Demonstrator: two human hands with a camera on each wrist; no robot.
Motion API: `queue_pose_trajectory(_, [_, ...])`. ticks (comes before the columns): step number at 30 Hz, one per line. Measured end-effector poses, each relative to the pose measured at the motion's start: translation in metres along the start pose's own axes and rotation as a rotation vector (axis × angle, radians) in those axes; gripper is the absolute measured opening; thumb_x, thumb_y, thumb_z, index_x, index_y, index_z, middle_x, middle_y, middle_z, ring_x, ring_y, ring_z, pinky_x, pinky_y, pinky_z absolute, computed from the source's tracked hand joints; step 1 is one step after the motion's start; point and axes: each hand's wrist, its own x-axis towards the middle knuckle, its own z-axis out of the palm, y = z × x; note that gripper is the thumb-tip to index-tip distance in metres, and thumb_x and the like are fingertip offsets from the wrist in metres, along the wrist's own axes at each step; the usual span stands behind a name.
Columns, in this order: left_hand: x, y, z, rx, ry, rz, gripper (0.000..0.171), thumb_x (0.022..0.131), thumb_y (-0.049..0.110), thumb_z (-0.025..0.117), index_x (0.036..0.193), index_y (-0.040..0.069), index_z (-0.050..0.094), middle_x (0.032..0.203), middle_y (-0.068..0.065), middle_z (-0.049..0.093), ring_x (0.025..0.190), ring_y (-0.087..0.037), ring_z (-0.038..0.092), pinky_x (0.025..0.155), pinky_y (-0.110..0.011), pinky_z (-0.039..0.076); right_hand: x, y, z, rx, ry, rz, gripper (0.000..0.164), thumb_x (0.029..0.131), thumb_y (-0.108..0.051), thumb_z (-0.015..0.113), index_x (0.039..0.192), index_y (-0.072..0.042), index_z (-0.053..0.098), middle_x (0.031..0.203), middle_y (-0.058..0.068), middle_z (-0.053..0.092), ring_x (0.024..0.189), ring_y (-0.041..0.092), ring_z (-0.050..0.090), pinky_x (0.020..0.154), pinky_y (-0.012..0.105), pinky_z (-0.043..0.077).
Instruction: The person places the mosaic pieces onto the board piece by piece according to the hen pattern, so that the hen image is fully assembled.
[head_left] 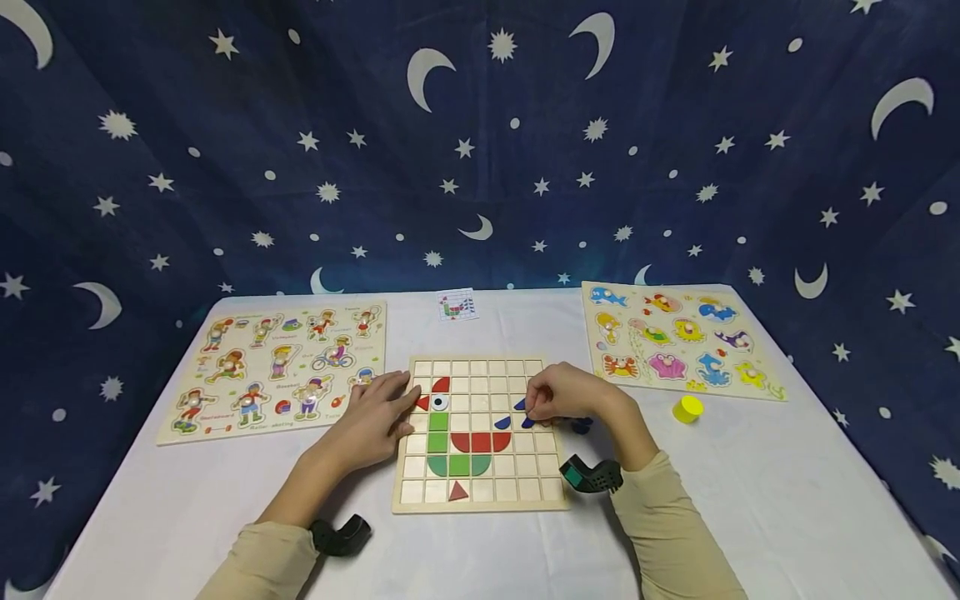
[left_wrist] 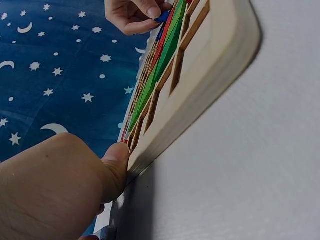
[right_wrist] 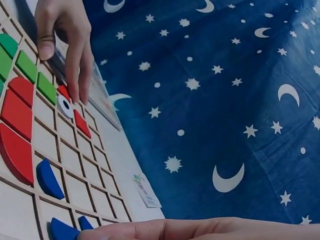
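A square wooden grid board with rows of shallow square cells lies on the white-covered counter, directly in front of the person. The left hand rests flat on the board's left edge with fingers straight and relaxed, its fingertips beside a small red triangle piece and a white round eye piece; this grip holds nothing. In the left wrist view the thumb presses against the board's side.

The right hand hovers over the board's right side, its fingers curled so that the grip pinches a small dark blue curved piece at the fingertips, just above the cells. Two other blue pieces lie in cells nearby, one above it and one to its left. Red half-round pieces and green square pieces fill the cells in the board's middle and left, and a brownish-red triangle sits in the bottom row.

More dark blue pieces lie on the counter just right of the board. A wooden peg puzzle with sports figures lies to the left, a wooden peg puzzle with sea animals to the right, a small yellow cup near it, and a small pattern card beyond the board.
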Motion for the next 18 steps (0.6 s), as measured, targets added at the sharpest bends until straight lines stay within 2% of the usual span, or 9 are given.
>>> queue_pose_trajectory(3, [0.0,0.001,-0.001,-0.005,-0.006,0.002,0.052,0.089,0.029,0.064,0.137,0.012,0.053,0.147,-0.012,0.041,0.138,-0.029,0.032,0.096,-0.054,0.03,0.0,0.003,-0.002,-0.011,0.022,0.01,0.004,0.084,-0.012,0.069,0.08,-0.012,0.068,0.067,-0.005,0.058,0.06,0.008,0.051,0.059,0.024,0.045])
queue_pose_trajectory(10, [0.0,0.0,-0.001,0.004,-0.005,0.003,0.052,0.089,0.03,0.064,0.137,0.012,0.053,0.147,-0.013,0.041,0.138,-0.029,0.033,0.096,-0.054,0.03,-0.005,0.015,-0.011,-0.058,0.148,0.083,0.004,0.087,-0.011,0.064,0.083,-0.011,0.066,0.068,-0.003,0.055,0.062,0.011,0.05,0.059,0.025,0.04])
queue_pose_trajectory(18, [0.0,0.001,-0.002,-0.002,-0.006,0.001,0.052,0.089,0.029,0.064,0.137,0.011,0.053,0.147,-0.013,0.041,0.138,-0.029,0.033,0.096,-0.052,0.029,-0.003,0.019,-0.011,-0.06,0.117,0.107,0.007,0.089,-0.012,0.063,0.087,-0.012,0.07,0.069,-0.002,0.059,0.063,0.011,0.051,0.063,0.027,0.042])
